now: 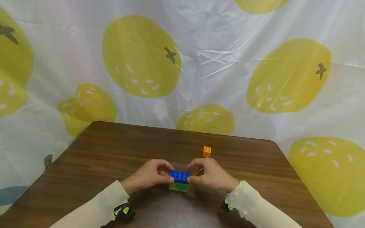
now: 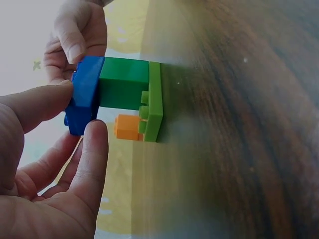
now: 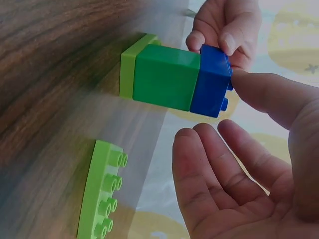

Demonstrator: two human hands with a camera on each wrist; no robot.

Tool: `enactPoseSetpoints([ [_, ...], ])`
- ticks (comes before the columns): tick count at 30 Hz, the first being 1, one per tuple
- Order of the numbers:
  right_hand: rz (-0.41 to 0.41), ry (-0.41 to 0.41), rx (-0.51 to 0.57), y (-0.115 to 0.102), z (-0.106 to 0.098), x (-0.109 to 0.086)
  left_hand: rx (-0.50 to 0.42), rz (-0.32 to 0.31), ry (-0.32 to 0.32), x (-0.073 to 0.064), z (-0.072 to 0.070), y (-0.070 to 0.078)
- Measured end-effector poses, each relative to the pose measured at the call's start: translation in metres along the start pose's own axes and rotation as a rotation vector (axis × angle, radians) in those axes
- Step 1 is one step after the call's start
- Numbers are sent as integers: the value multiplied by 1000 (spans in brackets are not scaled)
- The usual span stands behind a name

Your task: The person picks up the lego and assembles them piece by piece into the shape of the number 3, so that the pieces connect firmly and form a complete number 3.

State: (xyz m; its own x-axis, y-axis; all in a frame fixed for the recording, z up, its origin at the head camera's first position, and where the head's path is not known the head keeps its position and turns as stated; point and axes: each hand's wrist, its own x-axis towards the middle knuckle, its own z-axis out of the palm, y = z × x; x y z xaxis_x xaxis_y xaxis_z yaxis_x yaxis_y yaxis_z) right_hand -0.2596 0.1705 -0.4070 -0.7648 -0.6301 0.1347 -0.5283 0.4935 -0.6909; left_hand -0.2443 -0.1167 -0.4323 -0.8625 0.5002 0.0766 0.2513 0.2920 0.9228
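A blue brick [image 1: 180,175] with studs on top sits on a taller green brick [image 3: 164,77], which stands on one end of a flat light green brick [image 2: 156,102]. My left hand [image 1: 150,174] pinches the left end of the blue brick between thumb and finger. On the other side, my right hand [image 1: 211,174] has its thumb at the blue brick's right edge. The right wrist view shows its other fingers [image 3: 192,174] extended and apart from the stack. From the head view, the stack's far side is hidden.
An orange brick [image 1: 206,151] stands on the brown wooden table [image 1: 137,142] beyond my right hand. Another flat light green studded brick [image 3: 94,191] lies near the right hand, mostly hidden in the head view. Behind the table hangs a fruit-patterned curtain [image 1: 205,82].
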Motion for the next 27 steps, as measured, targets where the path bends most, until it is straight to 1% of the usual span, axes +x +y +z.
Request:
enactPoseSetpoints([
  [7,28,29,12,4,-9,-4,-46,-11,-6,1,-2,4],
  [12,70,77,17,9,-15,-4,-37,-22,-11,2,-3,6],
  [16,88,111,25,14,-20,-2,-44,-26,-16,2,-2,4],
  [19,93,141,25,18,-25,0,-54,-27,-18,2,-2,3],
  [24,83,215,23,26,-33,5,-53,-28,-11,2,-2,3],
  [27,86,241,24,33,-35,7,-51,-33,-11,1,-2,2],
])
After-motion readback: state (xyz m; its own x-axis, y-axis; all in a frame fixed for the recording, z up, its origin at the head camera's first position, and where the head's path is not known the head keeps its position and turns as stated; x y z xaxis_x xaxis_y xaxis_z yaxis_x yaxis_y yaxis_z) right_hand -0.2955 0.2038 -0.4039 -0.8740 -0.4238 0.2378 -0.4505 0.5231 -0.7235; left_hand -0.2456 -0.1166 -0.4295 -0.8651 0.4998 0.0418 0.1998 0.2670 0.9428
